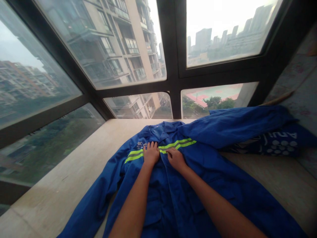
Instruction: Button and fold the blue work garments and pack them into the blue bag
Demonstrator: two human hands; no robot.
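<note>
A blue work jacket lies spread front side up, its collar toward the window. A yellow-green and grey reflective stripe crosses its chest. My left hand rests flat on the chest beside the front opening, fingers stretched over the stripe and partly covering a small white print. Just to the right, my right hand is closed, its curled fingertips at the stripe by the front edge. A fold of cloth seems to be between them, though the fingertips are small in view. One sleeve trails down to the left.
The jacket lies on a pale stone sill. Dark window frames stand behind and to the left. At the right, the other sleeve lies over a dark blue bundle with white lettering, near a patterned wall.
</note>
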